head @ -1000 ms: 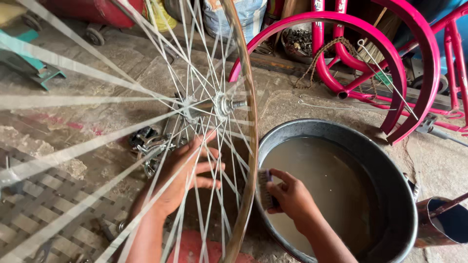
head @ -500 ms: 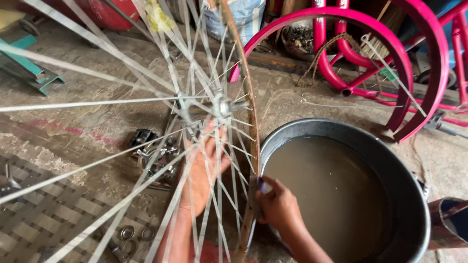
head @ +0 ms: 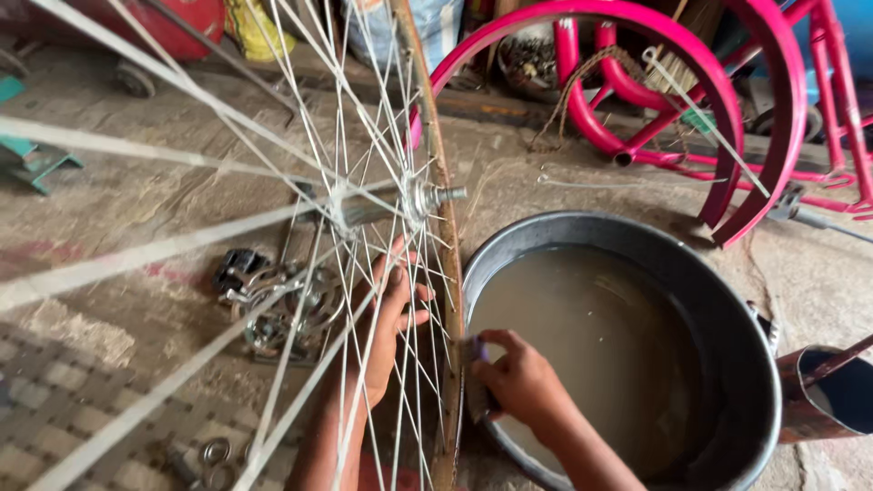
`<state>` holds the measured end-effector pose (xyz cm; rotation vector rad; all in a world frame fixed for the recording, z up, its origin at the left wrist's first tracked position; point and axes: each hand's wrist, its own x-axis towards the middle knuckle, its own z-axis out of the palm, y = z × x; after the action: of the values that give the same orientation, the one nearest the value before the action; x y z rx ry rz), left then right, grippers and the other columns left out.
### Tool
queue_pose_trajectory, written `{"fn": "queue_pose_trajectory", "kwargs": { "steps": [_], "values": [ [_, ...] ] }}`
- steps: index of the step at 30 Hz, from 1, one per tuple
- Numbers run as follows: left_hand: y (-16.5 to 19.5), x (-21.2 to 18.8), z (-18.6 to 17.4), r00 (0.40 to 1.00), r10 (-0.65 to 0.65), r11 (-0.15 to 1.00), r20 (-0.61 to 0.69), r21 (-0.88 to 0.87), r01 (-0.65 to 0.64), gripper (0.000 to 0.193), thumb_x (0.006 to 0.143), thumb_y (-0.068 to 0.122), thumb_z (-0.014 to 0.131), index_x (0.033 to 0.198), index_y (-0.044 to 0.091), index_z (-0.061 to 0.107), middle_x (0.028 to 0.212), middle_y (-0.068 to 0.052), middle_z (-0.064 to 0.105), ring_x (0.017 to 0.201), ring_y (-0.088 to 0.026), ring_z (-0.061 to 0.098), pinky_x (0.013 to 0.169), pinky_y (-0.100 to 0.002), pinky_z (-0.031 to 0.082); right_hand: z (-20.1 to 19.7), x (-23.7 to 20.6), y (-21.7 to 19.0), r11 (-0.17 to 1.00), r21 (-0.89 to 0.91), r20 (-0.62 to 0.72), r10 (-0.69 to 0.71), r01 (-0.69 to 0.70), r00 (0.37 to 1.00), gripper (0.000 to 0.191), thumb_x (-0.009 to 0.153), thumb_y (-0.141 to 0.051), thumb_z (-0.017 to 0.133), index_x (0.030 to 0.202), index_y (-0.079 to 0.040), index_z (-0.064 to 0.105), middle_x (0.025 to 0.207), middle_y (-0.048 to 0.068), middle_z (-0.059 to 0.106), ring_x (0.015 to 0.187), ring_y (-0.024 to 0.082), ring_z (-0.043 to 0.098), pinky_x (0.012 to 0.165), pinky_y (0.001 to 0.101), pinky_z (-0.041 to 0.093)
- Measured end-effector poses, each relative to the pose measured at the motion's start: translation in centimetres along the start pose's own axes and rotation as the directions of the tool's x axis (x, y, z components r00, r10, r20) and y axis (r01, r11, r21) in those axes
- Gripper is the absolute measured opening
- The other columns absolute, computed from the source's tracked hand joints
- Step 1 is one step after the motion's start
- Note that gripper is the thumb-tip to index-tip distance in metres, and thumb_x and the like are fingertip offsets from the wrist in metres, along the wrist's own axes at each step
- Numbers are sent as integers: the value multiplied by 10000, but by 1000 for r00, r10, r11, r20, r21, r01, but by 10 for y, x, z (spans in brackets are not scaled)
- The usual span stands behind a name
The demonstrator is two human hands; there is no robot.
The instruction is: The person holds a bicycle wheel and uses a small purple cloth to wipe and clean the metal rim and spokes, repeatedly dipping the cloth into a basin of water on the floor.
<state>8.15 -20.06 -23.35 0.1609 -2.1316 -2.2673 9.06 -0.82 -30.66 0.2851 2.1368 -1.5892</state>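
Gripping a small brush (head: 475,382), the right hand (head: 523,386) presses it against the wheel (head: 446,273) rim; the left hand (head: 386,323) clasps spokes. Beside them, a metal tub (head: 727,309) holds murky water (head: 591,336).

Spoked wheel (head: 435,273) upright — small brush (head: 474,386) against its rim.

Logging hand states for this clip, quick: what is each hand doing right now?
Left hand: fingers closed around spokes of the bicycle wheel.
Right hand: closed on a small brush, pressed against the wheel's rim.
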Motion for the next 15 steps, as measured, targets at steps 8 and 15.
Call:
{"fn": "queue_pose_trajectory", "kwargs": {
  "steps": [8, 15],
  "values": [
    [-11, -6, -15, 993, 94, 967, 77, -246, -72, 660, 917, 550, 564, 1387, 88, 528, 1286, -50, 579, 1120, -157, 650, 943, -465, 562, 18, 27, 8, 980, -73, -94, -190, 183, 977, 655, 908, -177, 716, 1519, -236, 486, 923, 138, 742, 669, 196, 694, 550, 345, 569],
    [-20, -2, -12, 991, 98, 957, 91, -280, -69, 675, 964, 560, 551, 1396, 43, 511, 1174, -84, 585, 912, -223, 703, 830, -430, 536, 31, 35, -4, 960, -200, -124, -222, 194, 967, 427, 960, -219, 654, 1385, -168, 655, 799, 175, 770, 594, 197, 683, 578, 367, 554]
  ]
}}
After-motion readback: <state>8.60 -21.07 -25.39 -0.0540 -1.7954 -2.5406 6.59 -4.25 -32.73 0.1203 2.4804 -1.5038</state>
